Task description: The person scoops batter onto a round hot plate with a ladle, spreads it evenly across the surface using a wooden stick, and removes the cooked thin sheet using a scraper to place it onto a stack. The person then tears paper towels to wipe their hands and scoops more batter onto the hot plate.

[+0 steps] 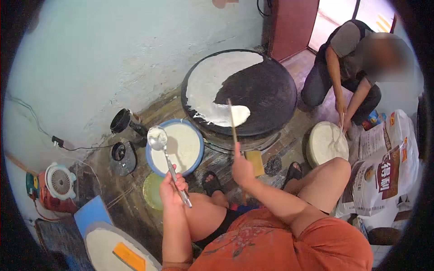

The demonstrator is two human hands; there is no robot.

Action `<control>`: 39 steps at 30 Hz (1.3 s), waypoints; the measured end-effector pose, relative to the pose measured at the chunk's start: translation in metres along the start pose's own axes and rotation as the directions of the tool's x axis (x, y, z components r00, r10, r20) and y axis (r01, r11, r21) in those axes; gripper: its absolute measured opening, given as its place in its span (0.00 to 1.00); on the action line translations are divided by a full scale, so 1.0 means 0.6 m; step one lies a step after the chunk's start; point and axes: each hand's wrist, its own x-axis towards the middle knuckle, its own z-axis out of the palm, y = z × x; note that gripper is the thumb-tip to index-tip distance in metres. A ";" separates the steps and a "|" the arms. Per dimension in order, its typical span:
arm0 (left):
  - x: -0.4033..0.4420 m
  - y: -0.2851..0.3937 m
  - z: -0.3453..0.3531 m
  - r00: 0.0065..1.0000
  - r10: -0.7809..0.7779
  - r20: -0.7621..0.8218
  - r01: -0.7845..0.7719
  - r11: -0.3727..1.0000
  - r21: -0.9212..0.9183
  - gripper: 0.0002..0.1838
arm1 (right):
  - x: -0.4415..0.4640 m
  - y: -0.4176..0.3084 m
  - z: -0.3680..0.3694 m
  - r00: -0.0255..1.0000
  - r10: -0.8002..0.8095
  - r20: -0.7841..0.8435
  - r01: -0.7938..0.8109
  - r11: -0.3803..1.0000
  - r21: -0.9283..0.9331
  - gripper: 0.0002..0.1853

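My left hand [174, 189] is closed around the handle of a metal ladle [158, 139], its bowl coated with pale batter. The ladle is held over a blue-rimmed basin [148, 157] of batter. My right hand [243, 169] grips a thin wooden spreader [233, 124], index finger stretched along it. Its far end reaches over the large round black griddle [266, 86], by a thick blob of batter [240, 115]. A white layer of batter [205, 83] covers the griddle's left and upper part; the rest is bare black. Whether the spreader touches the batter I cannot tell.
At right, another person [348, 54] bends over a tub [311, 149] of batter, hands on a stirring stick. Printed sacks [384, 167] stand beside it. A yellow block [255, 162], a green basin [152, 192], a black pot [121, 121] and a small fan [61, 180] are around me.
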 end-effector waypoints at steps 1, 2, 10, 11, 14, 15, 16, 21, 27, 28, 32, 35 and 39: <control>0.000 -0.004 0.005 1.000 0.001 0.001 -0.001 1.000 -0.008 0.14 | 0.003 0.001 0.016 0.992 -0.125 -0.031 0.124 0.991 -0.042 0.44; -0.001 -0.005 0.009 1.000 0.005 0.001 -0.005 1.000 -0.014 0.14 | 0.009 0.005 0.029 0.967 -0.250 -0.056 0.245 0.966 -0.085 0.44; 0.005 -0.015 0.021 1.000 -0.002 -0.009 0.002 1.000 -0.001 0.15 | 0.017 0.116 -0.009 0.998 -0.062 -0.024 0.056 0.983 -0.174 0.40; 0.003 -0.019 0.029 0.999 0.027 -0.032 -0.026 0.999 0.033 0.15 | 0.004 0.100 -0.019 0.989 -0.081 -0.126 0.065 0.990 -0.127 0.40; 0.009 -0.026 0.032 1.000 0.006 -0.019 -0.006 1.000 0.020 0.15 | 0.028 0.124 0.010 0.905 -0.383 -0.188 0.302 0.886 -0.352 0.39; 0.007 -0.025 0.034 1.000 0.006 -0.024 -0.005 1.000 0.031 0.15 | 0.031 0.127 -0.020 0.961 -0.260 -0.090 0.236 0.948 -0.214 0.36; 0.005 -0.025 0.037 1.000 -0.002 -0.027 0.003 0.999 0.032 0.15 | 0.036 0.138 -0.049 0.963 -0.255 -0.090 0.232 0.950 -0.208 0.36; 0.009 -0.034 0.040 0.999 -0.020 -0.028 0.021 1.000 0.020 0.15 | 0.064 0.215 -0.087 0.992 0.125 -0.017 -0.119 0.972 0.201 0.33; 0.013 -0.047 0.060 0.995 -0.009 -0.100 0.010 1.000 0.015 0.15 | 0.027 0.242 -0.061 0.963 -0.219 -0.160 0.185 0.961 -0.206 0.25; 0.015 -0.048 0.061 0.995 -0.006 -0.102 0.007 1.000 0.017 0.15 | 0.040 0.281 -0.068 0.900 -0.255 -0.353 0.215 0.965 -0.149 0.26; 0.014 -0.059 0.064 0.995 0.027 -0.092 -0.020 0.998 0.067 0.15 | 0.094 0.326 -0.166 0.938 -0.069 -0.340 0.009 0.985 -0.174 0.24; 0.021 -0.061 0.066 0.995 0.023 -0.097 -0.017 0.998 0.061 0.15 | 0.093 0.304 -0.183 0.946 -0.025 -0.323 0.015 0.999 -0.036 0.23; 0.025 -0.068 0.073 0.992 0.014 -0.125 -0.011 1.000 0.027 0.15 | 0.066 0.358 -0.184 0.934 -0.257 -0.249 0.246 0.966 -0.075 0.23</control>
